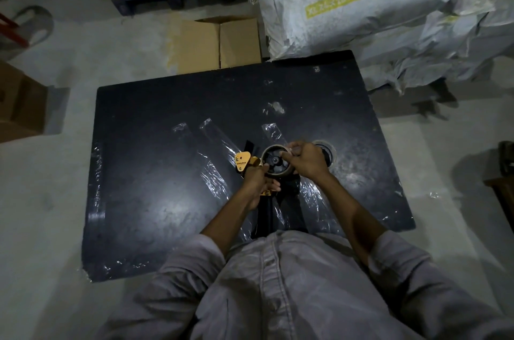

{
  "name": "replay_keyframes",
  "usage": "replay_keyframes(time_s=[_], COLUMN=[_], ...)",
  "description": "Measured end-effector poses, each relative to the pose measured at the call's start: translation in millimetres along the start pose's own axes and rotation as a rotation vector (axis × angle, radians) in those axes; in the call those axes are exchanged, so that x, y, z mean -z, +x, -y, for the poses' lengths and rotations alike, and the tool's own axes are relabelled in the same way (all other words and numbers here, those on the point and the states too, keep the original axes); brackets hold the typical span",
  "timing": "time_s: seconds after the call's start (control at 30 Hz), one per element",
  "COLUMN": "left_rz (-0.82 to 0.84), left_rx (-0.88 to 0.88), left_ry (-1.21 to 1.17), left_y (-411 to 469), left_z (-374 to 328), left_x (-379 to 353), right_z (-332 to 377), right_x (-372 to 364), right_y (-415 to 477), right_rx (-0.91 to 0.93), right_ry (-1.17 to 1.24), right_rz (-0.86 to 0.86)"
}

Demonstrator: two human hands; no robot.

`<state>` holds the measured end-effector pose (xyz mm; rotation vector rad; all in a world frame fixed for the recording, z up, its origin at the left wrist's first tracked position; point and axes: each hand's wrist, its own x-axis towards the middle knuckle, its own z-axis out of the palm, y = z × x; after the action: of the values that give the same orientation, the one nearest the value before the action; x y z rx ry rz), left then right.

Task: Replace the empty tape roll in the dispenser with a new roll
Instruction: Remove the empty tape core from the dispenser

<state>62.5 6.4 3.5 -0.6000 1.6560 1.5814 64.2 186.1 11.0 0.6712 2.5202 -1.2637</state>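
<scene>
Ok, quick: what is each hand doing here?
Left hand: closed on the tape dispenser.
Right hand: fingers closed on the tape roll on the dispenser's hub.

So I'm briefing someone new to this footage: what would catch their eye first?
Probably the two hands at the middle of the black table: the left hand grips the yellow tape dispenser, while the right hand works at the roll on its wheel. Next, the big white sacks piled beyond the table, upper right.
</scene>
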Motion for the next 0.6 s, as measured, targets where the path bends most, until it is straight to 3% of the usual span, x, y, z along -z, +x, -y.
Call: replay_keyframes(time_s=[0.37,0.6], left_rz=[0.029,-0.063], left_rx=[0.007,-0.02], left_ry=[0.141,0.123], left_y=[-5,-1], left_z=[-9,-4], left_x=[-6,-15], right_z=[5,-6], right_x=[23,14], right_y=[1,2], right_rx=[-0.124,-0.193], right_ry=[0.054,0.104], right_rz=[0.203,0.155])
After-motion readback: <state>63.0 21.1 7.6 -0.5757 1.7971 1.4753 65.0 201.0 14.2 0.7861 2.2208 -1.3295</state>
